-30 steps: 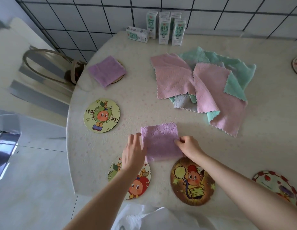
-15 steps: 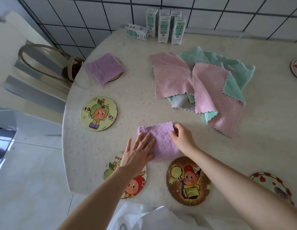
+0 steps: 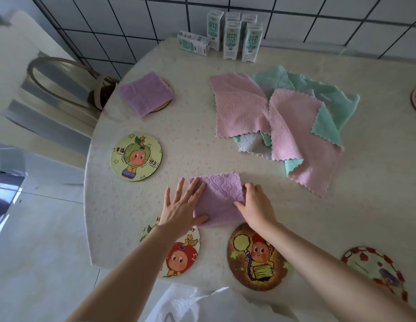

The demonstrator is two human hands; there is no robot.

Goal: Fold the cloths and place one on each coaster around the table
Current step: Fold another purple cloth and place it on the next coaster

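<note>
- Two bare hands rest on a folded purple cloth (image 3: 218,199) lying on a round table (image 3: 376,205) near its front edge.
- The left hand (image 3: 182,205) lies flat, fingers (image 3: 194,189) spread wide, pressing the cloth's left side without gripping it.
- The right hand (image 3: 254,204) curls over the cloth's right edge, fingers bent and pinching the fabric.
- Just below the cloth sit a strawberry-character coaster (image 3: 179,254), partly under the left wrist, and a brown coaster (image 3: 255,256) under the right forearm.
- A green coaster (image 3: 135,156) lies bare to the left.
- Another folded purple cloth (image 3: 147,93) covers a far-left coaster.
- A loose heap of pink and mint cloths (image 3: 283,122) lies behind.
- Milk cartons (image 3: 230,39) stand by the tiled wall.
</note>
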